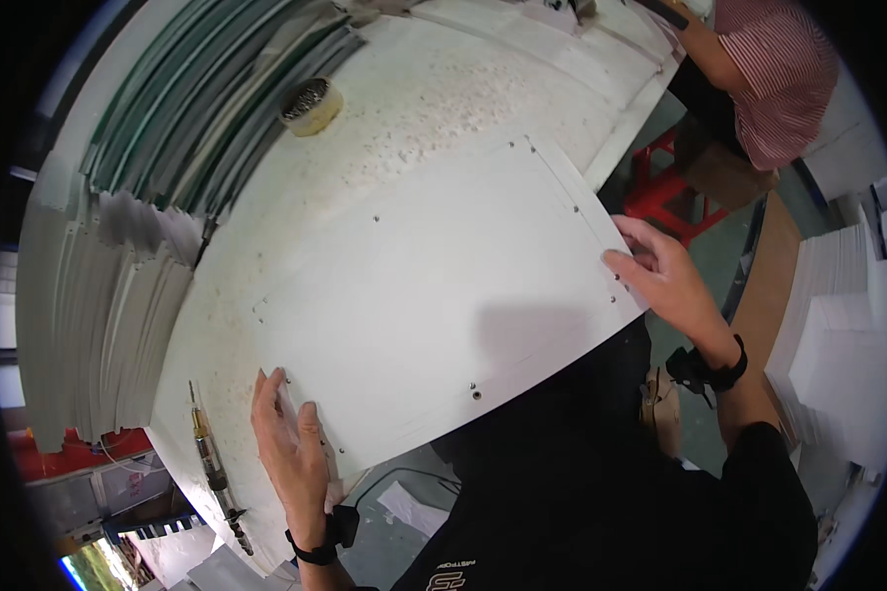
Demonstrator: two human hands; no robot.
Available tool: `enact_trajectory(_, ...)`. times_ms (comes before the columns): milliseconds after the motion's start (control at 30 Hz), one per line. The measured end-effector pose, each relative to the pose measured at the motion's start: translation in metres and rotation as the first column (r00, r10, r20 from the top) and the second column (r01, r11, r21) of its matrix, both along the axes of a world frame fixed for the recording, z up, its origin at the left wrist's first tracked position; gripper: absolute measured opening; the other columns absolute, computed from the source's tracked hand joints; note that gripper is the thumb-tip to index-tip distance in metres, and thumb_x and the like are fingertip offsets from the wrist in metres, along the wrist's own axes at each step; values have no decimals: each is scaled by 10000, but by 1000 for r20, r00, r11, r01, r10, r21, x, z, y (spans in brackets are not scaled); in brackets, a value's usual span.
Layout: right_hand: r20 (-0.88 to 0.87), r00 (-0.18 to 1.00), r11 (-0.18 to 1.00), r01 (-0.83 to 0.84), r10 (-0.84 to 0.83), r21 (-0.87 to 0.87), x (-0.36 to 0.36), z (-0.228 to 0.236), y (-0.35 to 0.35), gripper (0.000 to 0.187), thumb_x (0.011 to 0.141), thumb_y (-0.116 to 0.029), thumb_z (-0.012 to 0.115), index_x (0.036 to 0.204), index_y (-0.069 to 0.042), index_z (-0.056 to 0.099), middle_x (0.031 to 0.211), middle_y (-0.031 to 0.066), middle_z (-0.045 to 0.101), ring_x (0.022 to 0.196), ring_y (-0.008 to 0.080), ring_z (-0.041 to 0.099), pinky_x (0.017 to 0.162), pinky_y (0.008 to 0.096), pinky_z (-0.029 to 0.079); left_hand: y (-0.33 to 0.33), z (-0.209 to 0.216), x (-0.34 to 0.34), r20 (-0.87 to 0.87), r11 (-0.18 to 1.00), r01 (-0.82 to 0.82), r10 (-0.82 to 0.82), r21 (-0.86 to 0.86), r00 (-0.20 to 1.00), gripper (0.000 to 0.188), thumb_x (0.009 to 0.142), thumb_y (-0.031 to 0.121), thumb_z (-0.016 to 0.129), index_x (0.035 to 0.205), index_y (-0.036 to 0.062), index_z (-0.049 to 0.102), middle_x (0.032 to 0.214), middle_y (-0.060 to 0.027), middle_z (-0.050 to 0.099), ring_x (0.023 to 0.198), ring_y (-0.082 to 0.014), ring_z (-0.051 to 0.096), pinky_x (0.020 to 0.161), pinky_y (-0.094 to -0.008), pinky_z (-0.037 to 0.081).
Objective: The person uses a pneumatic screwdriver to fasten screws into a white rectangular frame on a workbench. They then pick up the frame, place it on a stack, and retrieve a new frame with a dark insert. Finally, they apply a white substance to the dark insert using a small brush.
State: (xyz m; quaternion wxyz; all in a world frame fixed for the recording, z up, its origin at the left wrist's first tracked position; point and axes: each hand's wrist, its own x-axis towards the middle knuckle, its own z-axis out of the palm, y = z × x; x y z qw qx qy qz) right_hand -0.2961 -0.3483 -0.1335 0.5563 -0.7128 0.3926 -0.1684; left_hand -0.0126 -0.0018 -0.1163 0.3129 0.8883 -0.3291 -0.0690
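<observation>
A flat white panel [414, 286] lies at a slant on the worktable, its near edge jutting toward my body. Small dark holes or studs dot its margins; I cannot tell which. My left hand [291, 458] holds the panel's left edge near the front corner, thumb over the top and fingers along the side. At the opposite end, my right hand [665, 276] grips the right edge with the fingers curled. A slim tool with a thin bit and a brass and black body [207, 453] rests left of my left hand.
A round tub of small metal pieces [310, 106] stands beyond the panel. Stacked green and grey sheets [182, 108] and white sheets [108, 315] line the left. Far right are a person in a striped top [779, 79], a red stool [665, 192] and a white stack [838, 325].
</observation>
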Motion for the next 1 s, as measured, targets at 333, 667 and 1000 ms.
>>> enact_trajectory(333,-78,996,999,41,-38,35,2,-24,-13,634,961,-502,674,1196,84,610,1007,146,699,893,171,673,792,311,533,-17,-10,-7,-134,978,20,-49,-208,990,548,1008,84,556,1525,-9,401,1602,-248,355,1490,-343,360,1231,-452,258)
enact_trajectory(667,-109,979,984,169,-174,-50,-72,-30,-23,689,958,-528,645,1177,124,634,1000,181,712,870,211,683,776,327,538,-48,17,-48,-418,928,-49,-119,-370,901,614,1042,137,515,1585,-28,282,1566,-239,390,1407,-299,433,1177,-402,322)
enact_trajectory(1000,225,898,907,408,-378,-102,-271,-50,28,796,829,-526,832,1226,116,580,1146,223,667,1103,273,632,954,343,497,-157,23,-143,-329,710,392,-649,-585,686,557,1047,143,533,1499,-117,336,1413,-257,511,1279,-297,533,1104,-384,411)
